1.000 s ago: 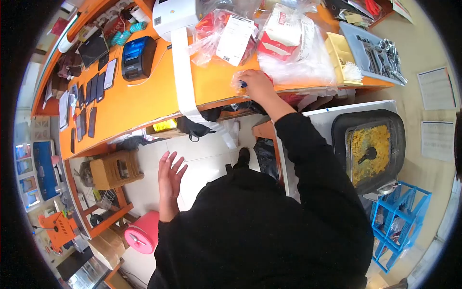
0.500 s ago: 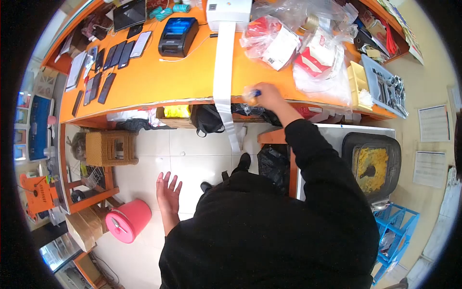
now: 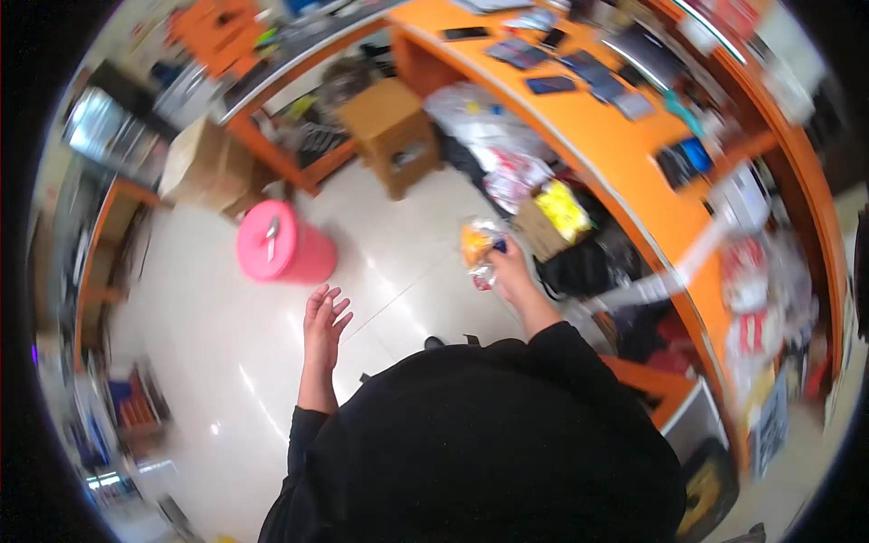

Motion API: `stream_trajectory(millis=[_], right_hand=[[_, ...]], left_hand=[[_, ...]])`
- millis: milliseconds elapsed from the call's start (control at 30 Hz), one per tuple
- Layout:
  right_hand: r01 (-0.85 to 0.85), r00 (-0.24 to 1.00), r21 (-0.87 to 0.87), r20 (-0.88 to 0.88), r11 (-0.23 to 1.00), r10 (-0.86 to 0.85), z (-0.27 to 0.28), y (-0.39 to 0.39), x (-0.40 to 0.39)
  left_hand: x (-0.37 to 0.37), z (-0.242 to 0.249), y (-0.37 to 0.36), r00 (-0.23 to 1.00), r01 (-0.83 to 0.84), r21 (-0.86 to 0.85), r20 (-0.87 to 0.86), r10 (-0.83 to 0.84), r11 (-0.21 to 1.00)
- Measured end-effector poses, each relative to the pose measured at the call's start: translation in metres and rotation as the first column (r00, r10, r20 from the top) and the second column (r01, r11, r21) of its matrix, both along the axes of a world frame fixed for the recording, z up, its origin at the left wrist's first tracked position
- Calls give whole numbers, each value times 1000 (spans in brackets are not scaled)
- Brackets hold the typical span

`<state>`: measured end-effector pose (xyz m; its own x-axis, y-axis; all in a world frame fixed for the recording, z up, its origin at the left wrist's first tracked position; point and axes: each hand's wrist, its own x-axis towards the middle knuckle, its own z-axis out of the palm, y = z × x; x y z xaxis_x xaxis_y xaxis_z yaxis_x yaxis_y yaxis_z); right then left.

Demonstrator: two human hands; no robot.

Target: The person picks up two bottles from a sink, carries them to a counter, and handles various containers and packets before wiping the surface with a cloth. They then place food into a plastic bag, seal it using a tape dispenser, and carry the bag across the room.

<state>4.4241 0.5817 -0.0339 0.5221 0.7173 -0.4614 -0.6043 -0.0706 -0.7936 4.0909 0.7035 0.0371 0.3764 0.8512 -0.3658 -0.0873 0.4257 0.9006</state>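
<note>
Plastic bag [image 3: 478, 251]: clear, orange contents, gripped by right hand [image 3: 511, 271].
Left hand [image 3: 324, 328]: empty, fingers spread wide.
Pink bucket [image 3: 281, 242]: on floor, beyond left hand.

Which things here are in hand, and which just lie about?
In hand:
small clear plastic bag with orange contents, gripped by the right hand
left hand, open, empty

Lying about:
pink round bucket
brown wooden stool
dark phones on the orange counter
</note>
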Motion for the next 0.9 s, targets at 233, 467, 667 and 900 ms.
stream_trajectory(millis=[233,467,667,900], right_hand=[[-239,970,72,-35,968,241,-8,154,-104],[-462,829,112,409,880,383,4,296,-184],[-654,713,224,501,723,490,19,403,-212],[-763,625,115,382,636,681,1,542,-271]], left_hand=[[-105,-7,24,981,-194,-96,-37,191,976],[-84,2,97,994,-109,-9,13,109,994],[-104,1,188,947,-290,75,-118,297,954],[-173,-4,236,730,-665,19,-195,655,747]])
